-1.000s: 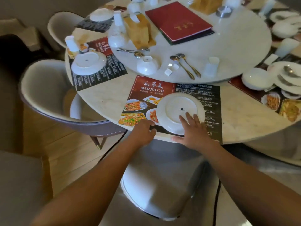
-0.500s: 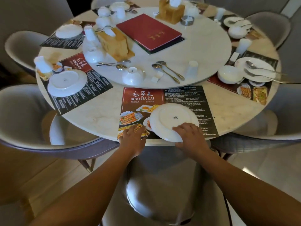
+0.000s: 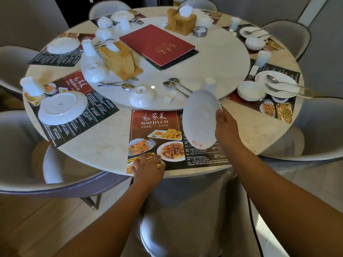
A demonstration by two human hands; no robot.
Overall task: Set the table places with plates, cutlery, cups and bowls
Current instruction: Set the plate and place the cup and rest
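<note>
Resting knuckles-up on the placemat (image 3: 157, 119) at the counter's (image 3: 104, 145) near rim, the left hand (image 3: 148, 165) has bent fingers; whether they pinch it I cannot tell. Further in, the right hand (image 3: 224, 125) grips the plate (image 3: 200, 119) by its right rim, tilted steeply above the placemat.

We record one white plate (image 3: 201, 119) held clear of the tabletop above its near edge. It is tilted steeply, upper face toward us, with a red mark at the low rim. The right hand (image 3: 225, 125) grips the right rim. Toward the tabletop's centre we log an inverted bowl (image 3: 142, 96), two spoons (image 3: 176, 86) side by side, and a blurred white cup (image 3: 210, 84).
</note>
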